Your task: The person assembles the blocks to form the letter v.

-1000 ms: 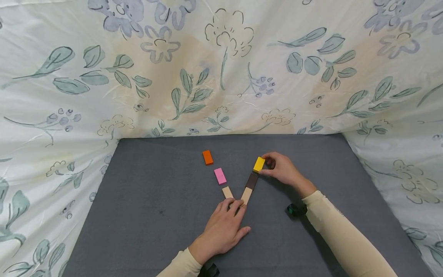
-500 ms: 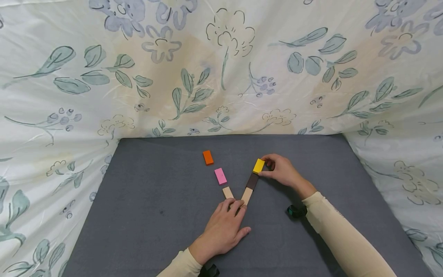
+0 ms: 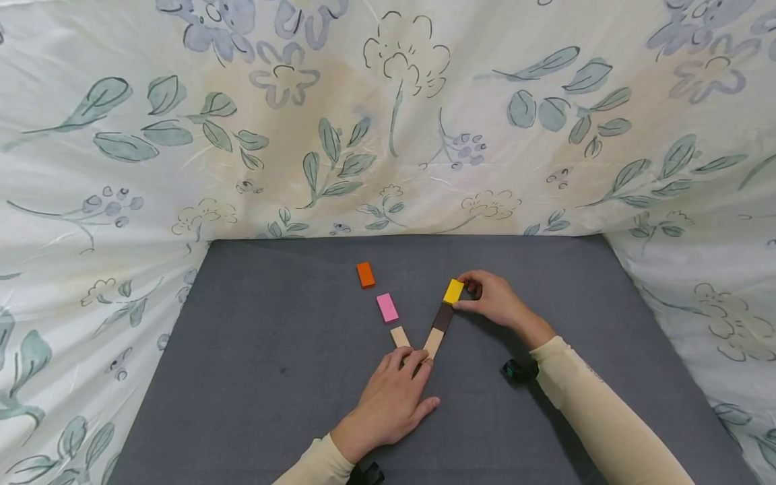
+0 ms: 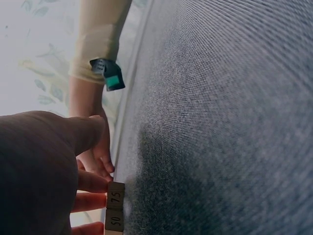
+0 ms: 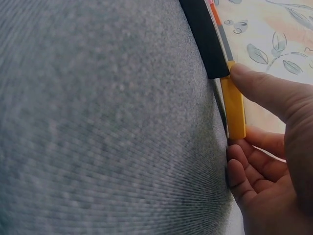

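Note:
A yellow block [image 3: 453, 292] lies at the far end of a slanting row, pinched between the thumb and index finger of my right hand [image 3: 496, 301]. Its near end meets a dark brown block [image 3: 443, 318], below which comes a light wooden block [image 3: 433, 342]. My left hand [image 3: 393, 404] lies with extended fingers on the near ends of the wooden pieces, hiding part of them. Left of that row are another light wooden block [image 3: 400, 337], a pink block [image 3: 386, 308] and an orange block [image 3: 365, 275]. Printed wooden blocks [image 4: 115, 197] sit at the left fingertips.
A grey cloth [image 3: 254, 377] covers the table. Floral fabric [image 3: 339, 135] hangs behind and along both sides. A dark wrist device [image 3: 519, 370] sits beneath the right forearm. Gaps separate the pink block from its neighbours.
My right hand has drawn the yellow block slightly nearer, closer against the dark brown block. The left hand stays in place, and the view shifts slightly.

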`<state>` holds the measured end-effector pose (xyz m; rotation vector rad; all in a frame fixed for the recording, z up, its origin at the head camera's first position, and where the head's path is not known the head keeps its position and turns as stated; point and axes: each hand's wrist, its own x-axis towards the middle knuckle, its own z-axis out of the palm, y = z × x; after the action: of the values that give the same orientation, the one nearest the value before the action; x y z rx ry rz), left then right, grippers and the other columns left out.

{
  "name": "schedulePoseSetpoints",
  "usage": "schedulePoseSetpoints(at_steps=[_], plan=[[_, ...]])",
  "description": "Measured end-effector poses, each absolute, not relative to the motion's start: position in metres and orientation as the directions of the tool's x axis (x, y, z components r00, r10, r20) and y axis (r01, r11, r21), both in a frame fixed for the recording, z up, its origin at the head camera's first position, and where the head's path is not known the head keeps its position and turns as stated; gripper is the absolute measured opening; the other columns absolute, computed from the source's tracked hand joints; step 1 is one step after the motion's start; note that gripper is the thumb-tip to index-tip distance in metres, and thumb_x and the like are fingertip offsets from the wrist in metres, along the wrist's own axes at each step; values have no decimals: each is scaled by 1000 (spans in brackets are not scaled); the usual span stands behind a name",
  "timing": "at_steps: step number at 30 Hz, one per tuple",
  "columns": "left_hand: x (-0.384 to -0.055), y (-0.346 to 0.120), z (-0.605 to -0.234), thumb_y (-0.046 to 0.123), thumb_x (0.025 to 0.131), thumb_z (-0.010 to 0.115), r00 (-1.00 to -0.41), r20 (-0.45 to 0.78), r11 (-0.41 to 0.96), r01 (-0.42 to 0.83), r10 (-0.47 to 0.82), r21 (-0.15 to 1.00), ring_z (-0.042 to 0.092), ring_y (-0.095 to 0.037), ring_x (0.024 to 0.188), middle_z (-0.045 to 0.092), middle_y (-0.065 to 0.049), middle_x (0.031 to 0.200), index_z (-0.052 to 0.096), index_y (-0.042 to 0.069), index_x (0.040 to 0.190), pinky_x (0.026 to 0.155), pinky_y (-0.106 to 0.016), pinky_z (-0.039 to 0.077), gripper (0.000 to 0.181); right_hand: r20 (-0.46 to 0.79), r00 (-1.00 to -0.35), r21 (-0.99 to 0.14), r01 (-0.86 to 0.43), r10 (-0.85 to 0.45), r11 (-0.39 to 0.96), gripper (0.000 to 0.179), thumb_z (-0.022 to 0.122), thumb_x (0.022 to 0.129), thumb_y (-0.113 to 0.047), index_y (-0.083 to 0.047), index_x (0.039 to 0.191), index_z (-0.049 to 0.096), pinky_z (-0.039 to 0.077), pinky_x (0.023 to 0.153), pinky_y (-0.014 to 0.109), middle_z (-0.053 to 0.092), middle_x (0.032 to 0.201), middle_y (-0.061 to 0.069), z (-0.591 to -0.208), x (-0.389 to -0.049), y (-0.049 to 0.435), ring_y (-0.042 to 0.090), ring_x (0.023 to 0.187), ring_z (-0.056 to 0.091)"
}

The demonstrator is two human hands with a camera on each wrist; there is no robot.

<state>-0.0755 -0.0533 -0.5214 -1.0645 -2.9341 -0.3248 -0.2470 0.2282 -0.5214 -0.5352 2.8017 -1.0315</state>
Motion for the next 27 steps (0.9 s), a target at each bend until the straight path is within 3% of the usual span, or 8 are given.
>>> schedulePoseSetpoints(at_steps=[12, 27], plan=[[-76, -53, -522, 55, 110, 59, -774, 71, 753, 630, 629, 191, 45, -26, 141, 51, -3, 152, 59, 16, 151, 118, -47, 41, 57, 34, -921, -642, -318, -389, 698, 55, 91, 91, -30, -4, 135, 70, 52, 84, 46, 67, 117, 10, -522, -247, 230, 25, 97, 61], [-75, -52, -523, 55, 110, 58, -775, 71, 755, 629, 628, 188, 44, -26, 142, 51, -2, 154, 59, 16, 151, 118, -47, 41, 57, 46, -929, -648, -308, -368, 696, 41, 85, 97, -22, -3, 130, 71, 53, 86, 48, 69, 118, 11, -518, -247, 226, 26, 97, 62]])
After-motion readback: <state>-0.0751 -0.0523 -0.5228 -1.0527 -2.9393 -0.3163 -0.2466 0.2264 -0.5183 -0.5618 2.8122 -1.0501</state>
